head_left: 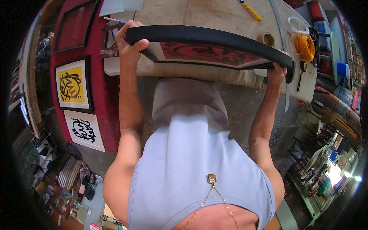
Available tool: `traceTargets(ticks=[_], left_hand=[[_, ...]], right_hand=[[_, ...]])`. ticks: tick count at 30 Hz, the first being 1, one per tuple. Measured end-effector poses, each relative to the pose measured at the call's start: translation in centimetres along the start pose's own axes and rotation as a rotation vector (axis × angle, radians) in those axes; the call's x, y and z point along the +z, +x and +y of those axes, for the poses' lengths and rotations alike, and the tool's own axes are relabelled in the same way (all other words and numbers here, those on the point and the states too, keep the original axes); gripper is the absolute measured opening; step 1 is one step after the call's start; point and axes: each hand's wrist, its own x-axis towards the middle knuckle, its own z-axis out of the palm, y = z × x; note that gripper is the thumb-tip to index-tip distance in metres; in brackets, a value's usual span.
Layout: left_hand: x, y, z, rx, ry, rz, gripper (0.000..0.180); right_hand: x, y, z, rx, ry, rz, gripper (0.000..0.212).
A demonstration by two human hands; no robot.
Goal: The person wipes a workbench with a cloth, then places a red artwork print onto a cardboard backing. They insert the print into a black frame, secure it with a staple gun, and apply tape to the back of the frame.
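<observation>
Both my hands hold up a black picture frame [209,37] above the near edge of the worktable [184,15]. Inside it shows a red print [207,53] with black brushed marks and a pale border, seen at a steep slant. My left hand [130,43] wraps the frame's left end, thumb over the edge. At the right end, my right hand [276,72] grips from below, with its fingers partly hidden behind the frame. The frame is tilted, its thick edge toward me.
To the left, a dark red cloth [109,126] carries a framed yellow print [73,85], an unframed black-and-white print [83,129] and an empty black frame [76,27]. A yellow utility knife [251,10], tape roll [265,39] and orange cord coil [304,46] lie on the worktable.
</observation>
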Motion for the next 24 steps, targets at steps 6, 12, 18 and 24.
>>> traceTargets(ticks=[6,12,18,24], left_hand=[[-0.3,0.2,-0.1,-0.033,-0.078,-0.044,0.039],[-0.7,-0.1,0.0,-0.129,-0.053,-0.028,0.042],[-0.1,0.1,0.6,-0.200,-0.059,-0.043,0.046],[-5.1,-3.6,-5.3,-0.234,0.279,0.032,0.063]], right_hand=[[-0.4,0.1,-0.3,0.001,-0.040,-0.032,0.035],[-0.3,0.0,-0.4,0.056,0.035,-0.064,0.035],[-1.1,0.0,-0.2,0.134,0.059,0.002,0.040],[-5.4,-0.1,3.8,0.197,-0.198,0.043,0.061]])
